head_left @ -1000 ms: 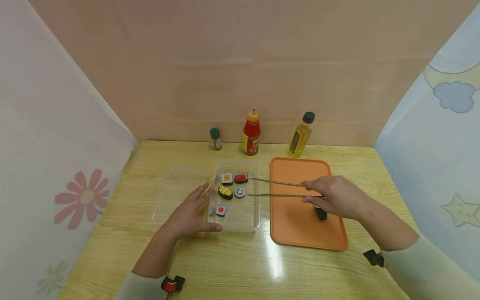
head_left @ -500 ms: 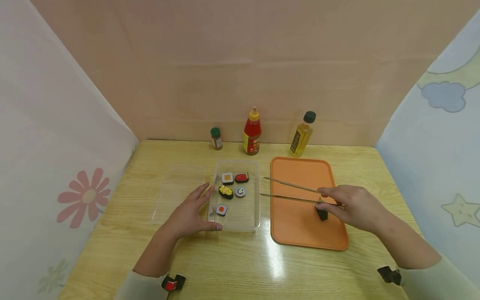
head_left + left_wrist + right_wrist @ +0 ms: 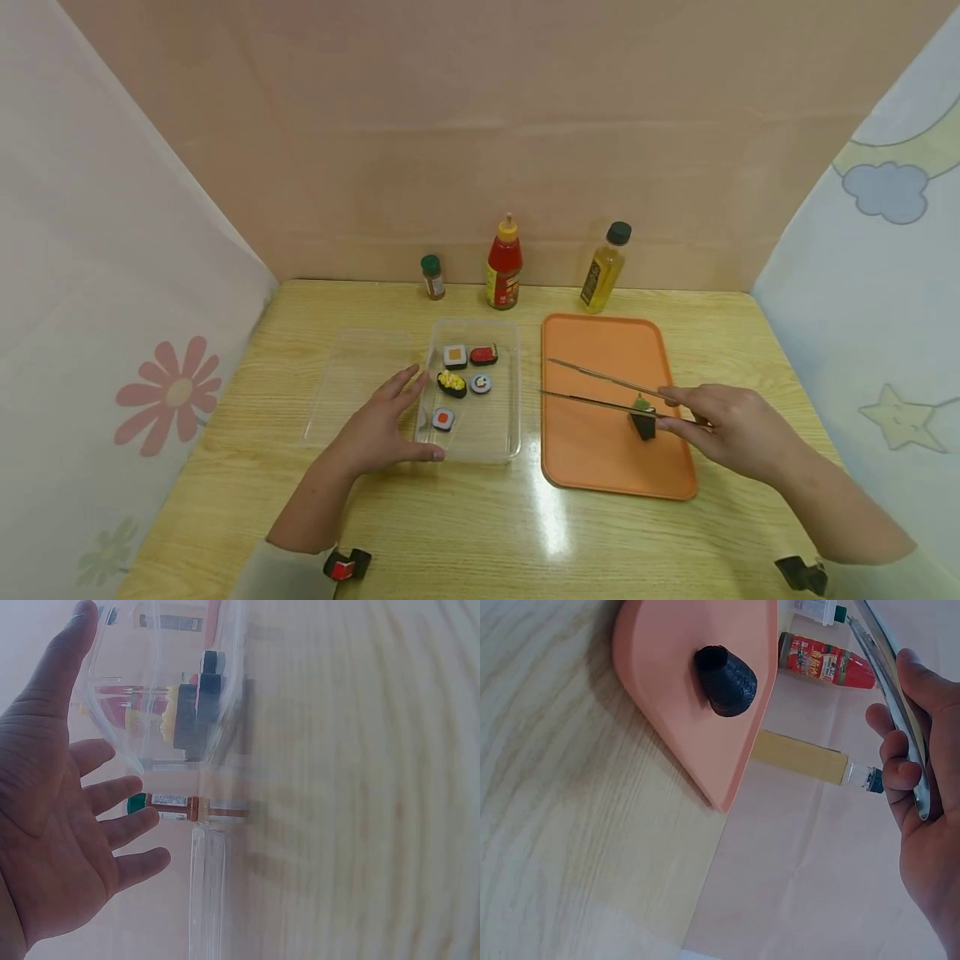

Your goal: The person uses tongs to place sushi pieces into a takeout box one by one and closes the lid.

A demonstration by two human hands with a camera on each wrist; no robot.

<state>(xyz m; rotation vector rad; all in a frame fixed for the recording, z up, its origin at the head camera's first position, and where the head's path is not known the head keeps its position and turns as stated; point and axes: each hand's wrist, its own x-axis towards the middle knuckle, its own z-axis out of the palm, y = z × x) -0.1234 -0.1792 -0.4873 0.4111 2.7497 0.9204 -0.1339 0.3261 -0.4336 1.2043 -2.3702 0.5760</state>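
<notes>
Metal tongs [image 3: 600,403] are held in my right hand [image 3: 738,425], between thumb and fingers, with their two arms spread above the orange tray [image 3: 600,462]. Under the tongs, on the tray, lies a dark cone-shaped sushi roll [image 3: 643,425] with a green top. My left hand [image 3: 382,429] rests at the left side of a clear plastic box [image 3: 487,442], fingers spread; whether it touches the wall I cannot tell. Inside the box are several sushi pieces, among them a yellow-topped one [image 3: 452,384], a red-topped one [image 3: 483,356] and a roll with an orange centre [image 3: 443,419].
A clear lid [image 3: 352,367] lies left of the box. Along the back stand a small green-capped spice jar [image 3: 432,279], a red sauce bottle [image 3: 504,271] and an oil bottle [image 3: 602,271]. Printed cloths hang at both sides of the wooden table [image 3: 480,533].
My right hand has drawn the tongs rightward and toward me, from over the box to over the tray. The left hand and the sushi in the box stay put.
</notes>
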